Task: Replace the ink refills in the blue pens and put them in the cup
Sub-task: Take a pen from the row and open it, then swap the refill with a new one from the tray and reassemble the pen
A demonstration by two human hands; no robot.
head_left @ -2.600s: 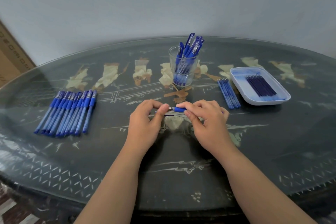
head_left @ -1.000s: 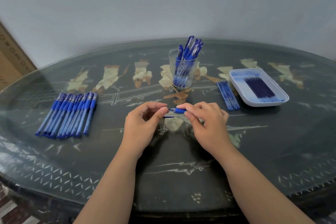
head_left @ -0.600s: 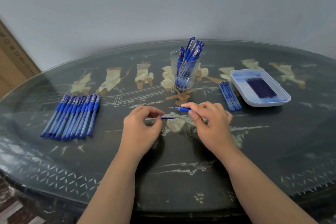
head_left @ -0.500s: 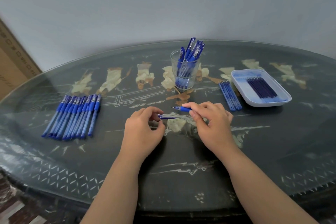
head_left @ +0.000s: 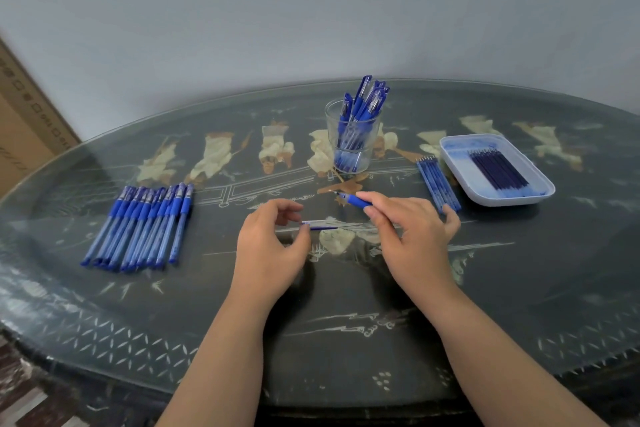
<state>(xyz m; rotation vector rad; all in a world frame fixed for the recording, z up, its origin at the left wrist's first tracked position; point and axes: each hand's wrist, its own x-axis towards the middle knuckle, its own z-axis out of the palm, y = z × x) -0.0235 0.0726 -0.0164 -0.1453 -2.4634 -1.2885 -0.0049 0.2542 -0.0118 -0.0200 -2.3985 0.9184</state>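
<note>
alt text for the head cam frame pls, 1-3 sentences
Two bare hands work over a dark glass-topped table: the right hand pinches a blue pen tip section, the left hand a thin refill. Behind are a cup of pens and a refill tray.

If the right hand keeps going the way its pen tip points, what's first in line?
The right hand holds a pen section whose tip aims up-left, away from the person. That line runs over bare table, passing left of the cup. It probably meets nothing, though depth is hard to judge.

cardboard box [head_left: 24,128] cut off left
</note>
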